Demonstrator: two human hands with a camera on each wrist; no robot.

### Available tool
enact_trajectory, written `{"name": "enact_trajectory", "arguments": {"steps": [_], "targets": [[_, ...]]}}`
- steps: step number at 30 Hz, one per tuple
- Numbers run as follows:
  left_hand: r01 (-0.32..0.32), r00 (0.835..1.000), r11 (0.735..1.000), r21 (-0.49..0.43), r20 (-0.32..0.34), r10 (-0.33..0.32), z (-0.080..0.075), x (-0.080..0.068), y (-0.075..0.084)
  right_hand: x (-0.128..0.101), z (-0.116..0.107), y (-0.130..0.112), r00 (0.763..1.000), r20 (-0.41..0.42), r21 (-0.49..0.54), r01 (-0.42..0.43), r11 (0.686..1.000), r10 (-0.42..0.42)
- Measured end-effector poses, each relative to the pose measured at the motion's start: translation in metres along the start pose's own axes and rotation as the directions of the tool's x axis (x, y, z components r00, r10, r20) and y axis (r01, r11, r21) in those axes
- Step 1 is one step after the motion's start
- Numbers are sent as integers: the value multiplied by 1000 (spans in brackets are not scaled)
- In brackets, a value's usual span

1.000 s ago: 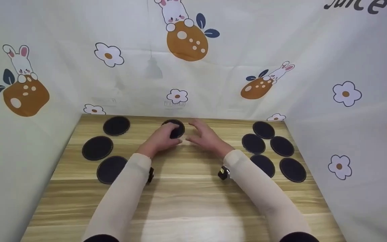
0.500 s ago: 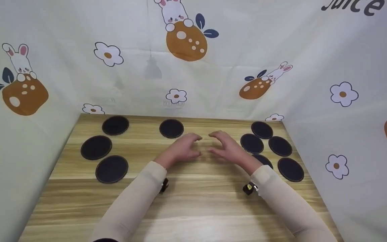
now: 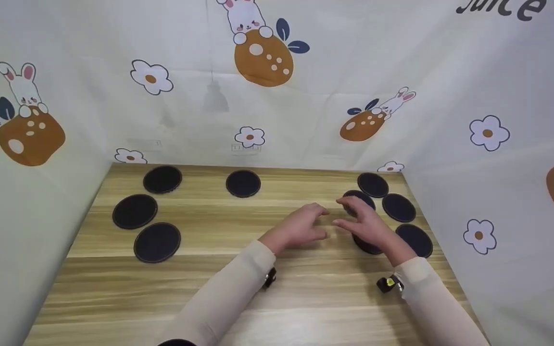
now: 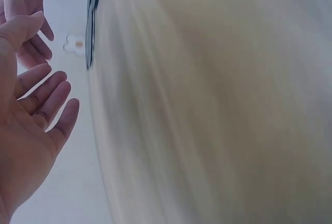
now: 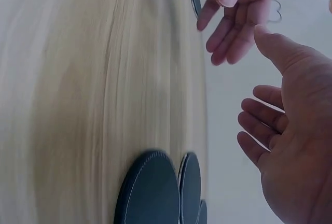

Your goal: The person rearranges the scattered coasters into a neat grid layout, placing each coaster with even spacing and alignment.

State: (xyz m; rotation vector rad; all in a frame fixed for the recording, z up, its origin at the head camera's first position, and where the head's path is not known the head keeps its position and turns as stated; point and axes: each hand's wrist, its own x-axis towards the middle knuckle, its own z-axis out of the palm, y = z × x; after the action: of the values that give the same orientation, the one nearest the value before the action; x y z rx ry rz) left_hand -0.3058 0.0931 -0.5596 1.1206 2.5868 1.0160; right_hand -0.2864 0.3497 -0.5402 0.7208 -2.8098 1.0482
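Observation:
My left hand (image 3: pixel 300 226) hovers over the wooden table right of its middle, fingers loosely bent and holding nothing. Facing it, my right hand (image 3: pixel 366 223) hangs above the right-hand group of round black coasters, also with nothing in its grasp. It partly covers one coaster (image 3: pixel 352 205) and another coaster (image 3: pixel 367 244). Beside these lie a far coaster (image 3: pixel 373 185), a right coaster (image 3: pixel 399 207) and a near-right coaster (image 3: pixel 414 239). In the right wrist view, stitching shows on a coaster's edge (image 5: pixel 150 193). A single coaster (image 3: pixel 243 183) lies at the back middle.
Three more coasters lie at the left: a back one (image 3: pixel 162 179), a middle one (image 3: pixel 135 211) and a front one (image 3: pixel 157 242). A printed cloth (image 3: pixel 181 110) with rabbits and flowers walls the wooden table (image 3: pixel 209 298) at the back and sides.
Both hands have moved right and toward the near side, away from the back-middle coaster, which is now uncovered. The right hand has come over the right-hand coasters. The coasters stay in place.

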Motion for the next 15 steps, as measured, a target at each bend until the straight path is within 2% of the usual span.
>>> {"name": "enact_trajectory", "arguments": {"steps": [8,15], "targets": [[-39,999,999,10,-30,39,31,21,26,-36,-21,23,996,-38,19,-78,997,79],[-33,999,999,2,-39,33,57,34,41,-62,-36,37,983,-4,-2,-183,983,183]]}}
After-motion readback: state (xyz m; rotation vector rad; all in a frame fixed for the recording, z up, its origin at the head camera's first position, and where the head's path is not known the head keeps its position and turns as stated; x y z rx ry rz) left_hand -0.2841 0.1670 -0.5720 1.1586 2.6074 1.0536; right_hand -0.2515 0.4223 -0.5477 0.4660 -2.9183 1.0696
